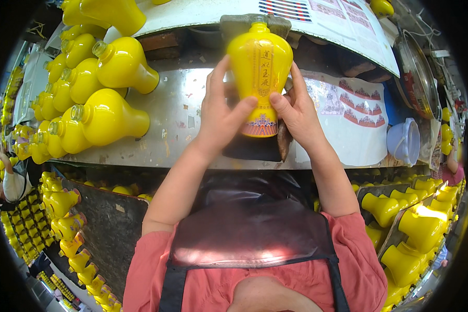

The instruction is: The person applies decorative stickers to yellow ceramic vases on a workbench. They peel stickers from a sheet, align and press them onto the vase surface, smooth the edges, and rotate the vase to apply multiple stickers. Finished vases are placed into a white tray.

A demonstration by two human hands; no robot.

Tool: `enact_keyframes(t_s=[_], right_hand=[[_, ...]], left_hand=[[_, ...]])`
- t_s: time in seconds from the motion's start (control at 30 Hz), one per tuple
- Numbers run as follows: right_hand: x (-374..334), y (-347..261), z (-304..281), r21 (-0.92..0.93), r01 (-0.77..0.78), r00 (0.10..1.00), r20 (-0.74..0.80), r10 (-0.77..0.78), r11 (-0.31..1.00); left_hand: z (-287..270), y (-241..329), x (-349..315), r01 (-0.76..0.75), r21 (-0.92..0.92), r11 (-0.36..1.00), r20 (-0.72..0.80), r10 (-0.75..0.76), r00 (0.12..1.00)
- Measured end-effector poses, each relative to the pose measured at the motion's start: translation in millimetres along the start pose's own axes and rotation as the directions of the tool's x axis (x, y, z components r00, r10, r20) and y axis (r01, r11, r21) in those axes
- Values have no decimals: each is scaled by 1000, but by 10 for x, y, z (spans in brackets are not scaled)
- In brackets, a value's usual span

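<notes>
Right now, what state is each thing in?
Left hand: closed on bottle, thumb across front
Right hand: same, opposite side
Held bottle: printed, neck pointing away from wearer
Bottles at left: lying sideways, uncapped, no print showing
Paper sheet: flat, printed strips on it
Bucket: lidless
Apron: worn

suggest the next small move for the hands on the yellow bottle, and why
Perhaps slide both thumbs lightly down over the patterned band on the bottle: the left hand and right hand hold it from either side, thumbs on its front, just above that band.
</notes>
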State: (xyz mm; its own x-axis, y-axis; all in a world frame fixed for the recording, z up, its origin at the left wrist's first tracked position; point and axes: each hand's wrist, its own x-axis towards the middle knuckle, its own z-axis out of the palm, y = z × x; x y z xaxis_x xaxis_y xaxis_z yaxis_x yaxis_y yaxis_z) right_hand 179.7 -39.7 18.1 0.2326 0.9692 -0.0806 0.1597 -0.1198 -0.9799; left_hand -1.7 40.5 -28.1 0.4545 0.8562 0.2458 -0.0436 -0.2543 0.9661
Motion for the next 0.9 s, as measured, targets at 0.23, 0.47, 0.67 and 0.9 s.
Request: enact_keyframes(t_s=[0.23,0.47,0.67,0.9], right_hand=[[-1,55,-10,8,23,1000,-6,-23,1000],[9,67,-22,-12,11,1000,-10,-11,1000],[8,53,-17,-33,23,1000,-17,-23,999],[26,64,21,-148,30,998,-57,-39,989]], left_hand=[[15,2,-3,11,-10,1000,-6,-11,1000],[2,-13,-2,22,-44,999,6,-22,1000],[13,8,-6,52,-113,992,12,-51,999],[47,37,3,57,-159,986,-10,-60,998]])
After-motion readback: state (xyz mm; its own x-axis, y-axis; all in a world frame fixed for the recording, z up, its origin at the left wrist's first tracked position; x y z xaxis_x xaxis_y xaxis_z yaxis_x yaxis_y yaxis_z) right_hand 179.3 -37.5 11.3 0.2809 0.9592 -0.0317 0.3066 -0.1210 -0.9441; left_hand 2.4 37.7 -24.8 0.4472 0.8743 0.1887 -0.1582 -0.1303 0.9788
